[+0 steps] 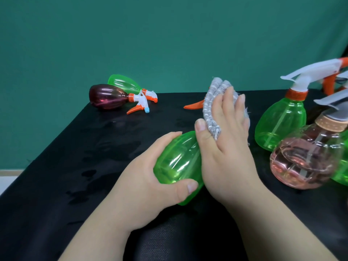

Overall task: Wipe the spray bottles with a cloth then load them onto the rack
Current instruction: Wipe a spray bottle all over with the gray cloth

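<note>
A green spray bottle (177, 162) lies tilted above the black table (75, 157), base toward me, and my left hand (150, 178) grips its base. My right hand (226, 147) holds a grey-and-white cloth (212, 110) wrapped over the bottle's upper part. The bottle's orange trigger (194, 105) pokes out past the cloth; its neck is hidden. At the right stand a green bottle (280, 125) with a white-and-orange head and a clear pink bottle (305, 161). A dark purple bottle (107, 97) and another green bottle (124, 83) lie on their sides at the back left.
More spray heads and a further green bottle (340, 172) crowd the right edge, partly cut off. Wet smears mark the table's left half. A green wall (169, 34) stands behind. No rack shows in this view.
</note>
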